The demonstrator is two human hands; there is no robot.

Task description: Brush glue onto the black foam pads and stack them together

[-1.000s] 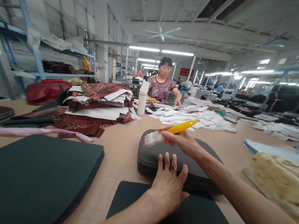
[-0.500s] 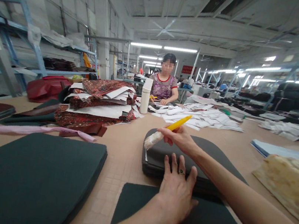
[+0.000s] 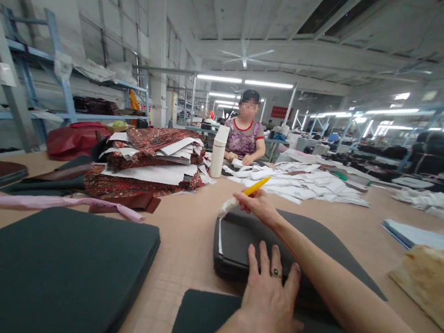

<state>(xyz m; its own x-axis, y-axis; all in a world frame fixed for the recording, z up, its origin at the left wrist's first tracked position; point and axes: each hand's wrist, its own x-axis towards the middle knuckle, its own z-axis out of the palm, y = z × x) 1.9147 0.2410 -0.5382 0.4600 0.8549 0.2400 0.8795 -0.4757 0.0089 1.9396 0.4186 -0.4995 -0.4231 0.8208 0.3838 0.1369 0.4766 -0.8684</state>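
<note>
My right hand (image 3: 257, 205) is closed round a brush (image 3: 258, 186) with a yellow handle and pale bristles. The bristle tip rests at the far left corner of a stack of dark grey rounded panels (image 3: 319, 242). Along the left edge of the top panel runs a white wet-looking strip (image 3: 220, 238). My left hand (image 3: 270, 290), with a ring on one finger, lies with fingers spread on the near part of that stack. Under its wrist is a dark green panel stack (image 3: 203, 319). A larger dark green stack (image 3: 49, 263) lies to the left.
Patterned red pieces and white sheets form a pile (image 3: 150, 167) at the back left, beside a white bottle (image 3: 218, 157). White strips (image 3: 307, 182) are heaped before a person (image 3: 246, 131) across the table. A stained yellowish block (image 3: 434, 281) stands at the right. A pink strip (image 3: 54, 201) lies left.
The brush has moved along the panel's left edge to its far corner, and the white strip behind it shows longer. The left hand stays on the stack. The view has tilted up slightly.
</note>
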